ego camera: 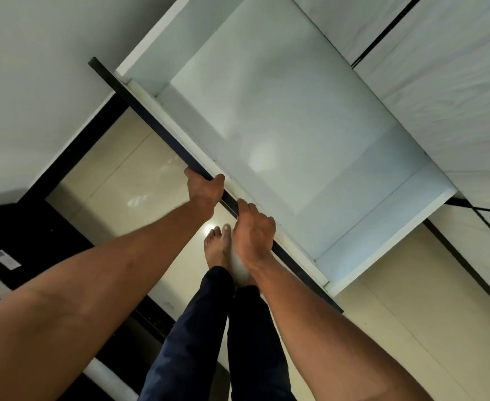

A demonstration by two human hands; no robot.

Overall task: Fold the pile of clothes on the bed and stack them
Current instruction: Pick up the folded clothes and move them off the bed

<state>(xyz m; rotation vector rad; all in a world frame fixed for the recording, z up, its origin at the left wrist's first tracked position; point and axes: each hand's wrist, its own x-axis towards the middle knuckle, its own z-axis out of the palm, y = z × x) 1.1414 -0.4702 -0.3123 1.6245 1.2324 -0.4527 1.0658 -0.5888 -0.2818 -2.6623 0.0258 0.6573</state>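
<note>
While both hands clasp the dark front panel [151,120] of the open white drawer [281,125], the left hand [204,191] hooks its thumb over the top edge, and the right hand [254,235] curls its fingers round the same edge just beside it; a paired grip near the middle probably serves to slide the drawer squarely. The pile of clothes is not in view; wrinkled white bedding [440,96] lies beyond the drawer; a white sticker [5,259] on a black surface bears a QR-like code, its writing too small to read.

Dim, soft, glare on floor [209,227]
</note>
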